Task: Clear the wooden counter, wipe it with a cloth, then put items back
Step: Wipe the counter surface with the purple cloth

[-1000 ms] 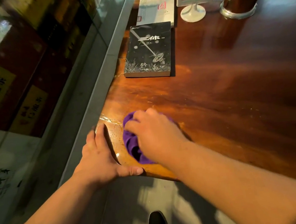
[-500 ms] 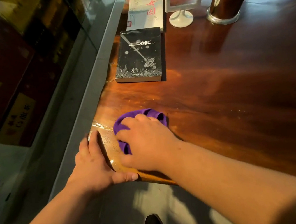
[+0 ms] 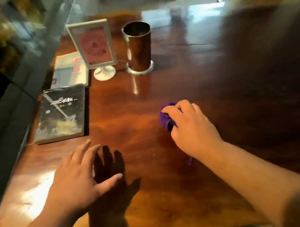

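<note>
My right hand (image 3: 191,127) is closed on a bunched purple cloth (image 3: 166,118), pressed onto the glossy wooden counter (image 3: 147,199) near its middle. My left hand (image 3: 77,178) hovers over the counter's near left part with fingers spread, holding nothing; its dark shadow lies just to its right. A black book (image 3: 60,113) lies flat at the left edge. Behind it lies a white book (image 3: 70,70). A white-framed sign stand (image 3: 94,46) and a brown metal cylinder holder (image 3: 138,48) stand farther back.
A grey ledge and glass display case (image 3: 6,75) run along the counter's left side. Bare wood stretches to the right and far side, with a thin crack (image 3: 189,44) behind the cylinder. Bright floor shows beyond the far edge.
My right hand has carried the cloth from the near left corner toward the counter's middle. My left hand has left the corner edge and now hovers open. The view has tilted up.
</note>
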Action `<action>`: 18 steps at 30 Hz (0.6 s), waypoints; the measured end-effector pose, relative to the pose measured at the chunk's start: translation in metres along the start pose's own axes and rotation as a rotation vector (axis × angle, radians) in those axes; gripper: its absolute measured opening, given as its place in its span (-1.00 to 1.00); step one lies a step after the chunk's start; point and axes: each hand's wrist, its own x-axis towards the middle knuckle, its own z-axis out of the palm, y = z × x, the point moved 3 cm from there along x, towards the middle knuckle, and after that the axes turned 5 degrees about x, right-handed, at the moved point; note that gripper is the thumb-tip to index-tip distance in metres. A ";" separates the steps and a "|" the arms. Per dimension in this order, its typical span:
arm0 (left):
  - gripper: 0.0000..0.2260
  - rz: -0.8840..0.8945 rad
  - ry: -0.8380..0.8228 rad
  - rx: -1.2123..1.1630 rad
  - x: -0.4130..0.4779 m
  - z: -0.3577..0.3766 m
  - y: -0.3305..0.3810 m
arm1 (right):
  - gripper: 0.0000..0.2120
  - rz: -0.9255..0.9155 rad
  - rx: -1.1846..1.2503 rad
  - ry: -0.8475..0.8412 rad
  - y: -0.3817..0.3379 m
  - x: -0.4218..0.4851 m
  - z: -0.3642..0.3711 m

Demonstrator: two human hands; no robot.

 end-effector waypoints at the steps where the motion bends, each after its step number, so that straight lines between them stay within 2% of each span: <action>1: -0.02 0.032 -0.005 -0.016 0.020 0.002 0.031 | -0.48 0.034 -0.006 0.035 0.027 0.004 -0.014; 6: 0.02 0.151 -0.061 -0.064 0.105 0.034 0.170 | -0.42 0.117 -0.061 0.135 0.158 0.008 -0.076; 10: 0.06 0.118 -0.099 -0.037 0.159 0.058 0.244 | -0.40 0.225 -0.088 0.158 0.250 0.014 -0.101; 15: 0.06 0.060 0.002 0.079 0.192 0.075 0.280 | -0.41 0.373 -0.048 0.125 0.324 0.039 -0.088; 18: 0.04 0.082 0.045 0.108 0.192 0.081 0.279 | -0.51 0.484 0.036 0.135 0.333 0.064 -0.064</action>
